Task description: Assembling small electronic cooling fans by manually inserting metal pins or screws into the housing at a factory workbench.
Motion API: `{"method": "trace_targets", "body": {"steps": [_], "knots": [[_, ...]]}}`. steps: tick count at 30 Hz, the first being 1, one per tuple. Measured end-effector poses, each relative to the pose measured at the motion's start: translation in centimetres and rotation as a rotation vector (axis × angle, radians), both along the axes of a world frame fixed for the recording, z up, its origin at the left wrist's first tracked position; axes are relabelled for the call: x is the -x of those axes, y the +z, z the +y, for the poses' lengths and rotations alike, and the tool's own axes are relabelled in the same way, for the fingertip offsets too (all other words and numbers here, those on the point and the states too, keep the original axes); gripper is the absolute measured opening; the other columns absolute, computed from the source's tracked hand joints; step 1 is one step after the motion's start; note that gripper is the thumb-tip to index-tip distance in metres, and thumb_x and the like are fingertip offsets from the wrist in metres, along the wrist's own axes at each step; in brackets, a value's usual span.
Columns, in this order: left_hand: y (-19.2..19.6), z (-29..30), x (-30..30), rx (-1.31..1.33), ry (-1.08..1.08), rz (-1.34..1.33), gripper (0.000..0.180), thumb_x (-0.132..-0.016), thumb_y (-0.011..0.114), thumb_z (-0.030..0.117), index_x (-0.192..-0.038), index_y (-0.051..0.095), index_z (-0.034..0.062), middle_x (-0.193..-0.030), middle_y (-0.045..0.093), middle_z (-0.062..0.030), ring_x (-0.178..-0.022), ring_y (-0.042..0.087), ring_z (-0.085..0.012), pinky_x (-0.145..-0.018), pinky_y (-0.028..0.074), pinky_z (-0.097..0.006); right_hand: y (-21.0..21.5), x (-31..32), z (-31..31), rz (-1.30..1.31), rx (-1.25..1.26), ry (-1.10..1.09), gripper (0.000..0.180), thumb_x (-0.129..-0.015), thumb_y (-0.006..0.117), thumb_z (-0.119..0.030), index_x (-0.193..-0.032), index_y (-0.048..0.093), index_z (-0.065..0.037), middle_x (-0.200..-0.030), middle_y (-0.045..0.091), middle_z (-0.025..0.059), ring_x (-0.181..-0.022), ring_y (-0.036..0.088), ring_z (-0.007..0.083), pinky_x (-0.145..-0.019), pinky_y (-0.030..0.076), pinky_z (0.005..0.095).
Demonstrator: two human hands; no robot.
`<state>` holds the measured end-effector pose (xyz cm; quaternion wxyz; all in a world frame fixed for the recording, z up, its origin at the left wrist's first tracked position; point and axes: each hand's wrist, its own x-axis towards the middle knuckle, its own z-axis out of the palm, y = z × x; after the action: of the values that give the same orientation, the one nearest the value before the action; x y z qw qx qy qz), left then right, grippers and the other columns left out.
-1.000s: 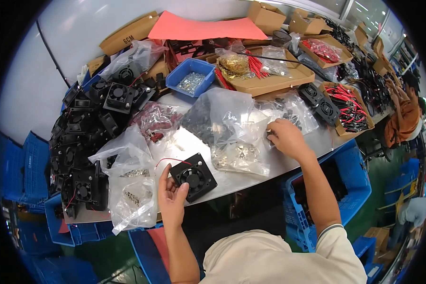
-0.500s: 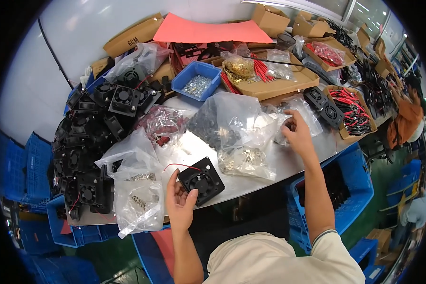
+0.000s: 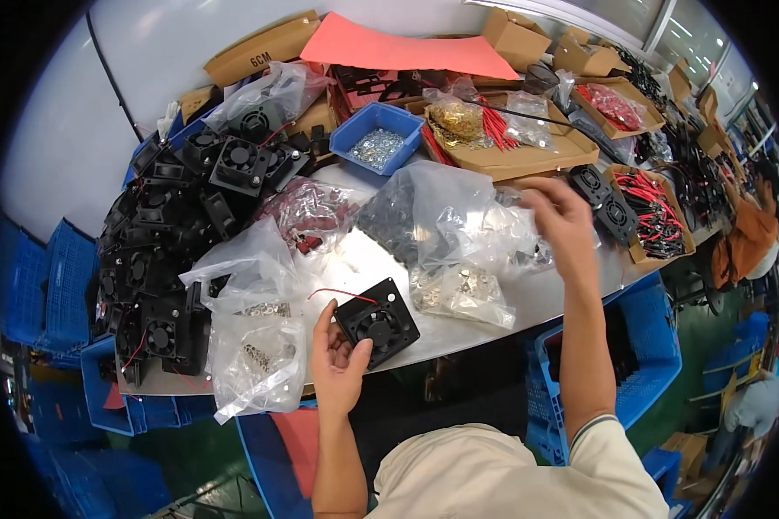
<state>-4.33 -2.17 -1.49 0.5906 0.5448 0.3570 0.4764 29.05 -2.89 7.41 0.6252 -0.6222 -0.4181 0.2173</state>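
Observation:
Near the front edge of the table, my left hand (image 3: 339, 370) grips a square black cooling fan (image 3: 379, 325) by its left side, thumb over the near corner. A thin red wire curls from the fan's upper left. My right hand (image 3: 566, 221) hovers over a clear plastic bag of small parts (image 3: 525, 235), its fingers bent downward. Blur and the angle hide the fingertips, so I cannot tell if they hold anything. Between the hands lie a large clear bag of dark parts (image 3: 398, 221) and a smaller bag of shiny metal pieces (image 3: 463, 292).
Many black fans (image 3: 160, 233) are heaped at the left, beside clear bags (image 3: 260, 355). Behind stand a blue bin of small metal parts (image 3: 377, 143) and a cardboard tray (image 3: 545, 160). At right are two joined fans (image 3: 604, 203) and a box of red-black wires (image 3: 653, 208).
My right hand has turned and its fingers have dipped toward the clear bag. My left hand keeps hold of the fan. The whole view has shifted slightly.

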Motion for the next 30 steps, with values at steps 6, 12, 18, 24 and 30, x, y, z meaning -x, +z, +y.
{"method": "trace_targets", "body": {"steps": [6, 12, 18, 24, 30], "knots": [[0.1, -0.3, -0.2, 0.034, 0.032, -0.024, 0.072, -0.084, 0.064, -0.006, -0.148, 0.032, 0.0027, -0.12, 0.057, -0.0123, -0.108, 0.058, -0.0186, -0.093, 0.046, -0.03, -0.2, 2.6, 2.0, -0.275, 0.092, 0.229, 0.015, -0.091, 0.064, -0.008, -0.103, 0.068, 0.001, -0.073, 0.059, -0.0042, -0.064, 0.048, 0.0023, -0.055, 0.037, 0.0199], [0.2, -0.3, -0.4, -0.002, -0.005, -0.018, 0.072, -0.084, 0.065, -0.005, -0.147, 0.032, 0.0022, -0.124, 0.057, -0.0135, -0.107, 0.059, -0.0189, -0.093, 0.046, -0.03, -1.6, 2.0, 1.1, -0.278, 0.149, 0.209, 0.015, -0.09, 0.064, -0.006, -0.102, 0.066, 0.001, -0.074, 0.058, -0.0044, -0.064, 0.047, 0.0022, -0.055, 0.038, 0.0211], [0.4, -0.3, -0.5, 0.013, 0.018, -0.039, 0.071, -0.082, 0.064, -0.006, -0.147, 0.035, 0.0025, -0.112, 0.054, -0.0069, -0.104, 0.056, -0.0155, -0.091, 0.046, -0.028, 0.1, 1.2, 1.0, -0.28, 0.214, 0.222, 0.015, -0.089, 0.066, -0.01, -0.099, 0.067, 0.002, -0.076, 0.063, 0.0036, -0.064, 0.048, 0.0062, -0.056, 0.039, 0.0254], [-0.2, -0.1, 0.0, 0.0, 0.0, -0.011, 0.073, -0.084, 0.067, -0.003, -0.148, 0.032, 0.0021, -0.125, 0.057, -0.0139, -0.108, 0.058, -0.0177, -0.091, 0.046, -0.029, 0.9, 1.5, 4.8, -0.566, 0.263, 0.499, 0.02, -0.081, 0.065, 0.0, -0.1, 0.067, 0.0, -0.088, 0.066, 0.0125, -0.073, 0.059, 0.0255, -0.065, 0.047, 0.0334], [-0.2, -0.3, 0.2, 0.014, 0.008, -0.059, 0.072, -0.084, 0.068, -0.002, -0.147, 0.033, 0.0017, -0.121, 0.059, -0.0139, -0.105, 0.059, -0.0166, -0.088, 0.047, -0.028, -5.6, 3.4, 9.0, -0.942, 0.083, 0.743, 0.025, -0.075, 0.064, -0.001, -0.1, 0.067, -0.003, -0.093, 0.067, 0.0181, -0.092, 0.064, 0.0388, -0.08, 0.052, 0.043]]}}
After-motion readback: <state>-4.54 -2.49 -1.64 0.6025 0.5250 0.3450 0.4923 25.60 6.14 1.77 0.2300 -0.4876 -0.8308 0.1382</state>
